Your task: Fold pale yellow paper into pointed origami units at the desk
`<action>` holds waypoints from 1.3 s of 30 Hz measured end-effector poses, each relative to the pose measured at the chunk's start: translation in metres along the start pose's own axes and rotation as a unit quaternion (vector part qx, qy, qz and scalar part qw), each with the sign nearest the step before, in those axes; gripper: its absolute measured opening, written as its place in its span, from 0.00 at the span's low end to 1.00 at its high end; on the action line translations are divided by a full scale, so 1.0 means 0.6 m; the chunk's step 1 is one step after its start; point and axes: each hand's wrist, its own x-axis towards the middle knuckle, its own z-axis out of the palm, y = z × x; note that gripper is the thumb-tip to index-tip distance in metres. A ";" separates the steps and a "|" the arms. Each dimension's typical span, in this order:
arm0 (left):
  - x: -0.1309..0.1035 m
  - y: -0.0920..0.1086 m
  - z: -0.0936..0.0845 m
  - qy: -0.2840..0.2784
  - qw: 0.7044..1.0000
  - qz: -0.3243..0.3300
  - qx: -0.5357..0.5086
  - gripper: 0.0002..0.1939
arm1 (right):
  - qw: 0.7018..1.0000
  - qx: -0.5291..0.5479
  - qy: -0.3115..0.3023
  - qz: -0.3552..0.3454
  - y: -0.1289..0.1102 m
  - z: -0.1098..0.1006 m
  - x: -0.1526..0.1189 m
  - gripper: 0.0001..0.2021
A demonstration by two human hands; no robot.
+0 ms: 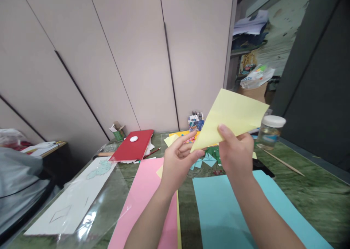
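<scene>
A sheet of pale yellow paper (232, 112) is held up above the table, tilted, with one corner pointing down to the left. My right hand (237, 152) grips its lower edge, thumb flat on the front and fingers behind. At the lower left corner, my left hand (176, 161) has its thumb and fingers closed about the paper's tip. Beneath the hands lie small folded light-blue paper pieces (209, 160) and some green pieces (214, 152). Pink paper (150, 183) is under my left forearm, and light-blue sheets (216, 205) are under my right.
A red folder (133, 145) with a white round object (133, 138) lies at the back left. White paper (73, 198) under clear plastic is on the left. To the right stand a lidded jar (270, 132) and a thin wooden stick (284, 164). A pen box (195, 121) is by the cabinet.
</scene>
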 end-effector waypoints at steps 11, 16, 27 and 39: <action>0.000 -0.006 0.010 0.010 1.000 0.007 -0.029 0.17 | 1.000 0.018 0.007 0.007 0.000 0.001 -0.004 0.21; 0.001 -0.008 0.011 0.013 0.999 0.009 -0.029 0.17 | 1.000 0.022 0.008 0.003 0.000 0.001 -0.003 0.21; 0.005 -0.022 0.010 0.019 0.998 0.017 -0.052 0.14 | 0.998 0.048 0.044 -0.015 0.008 0.007 -0.001 0.17; 0.007 -0.023 0.016 0.075 0.993 0.033 -0.082 0.11 | 0.994 0.066 0.084 -0.031 0.012 0.010 0.001 0.13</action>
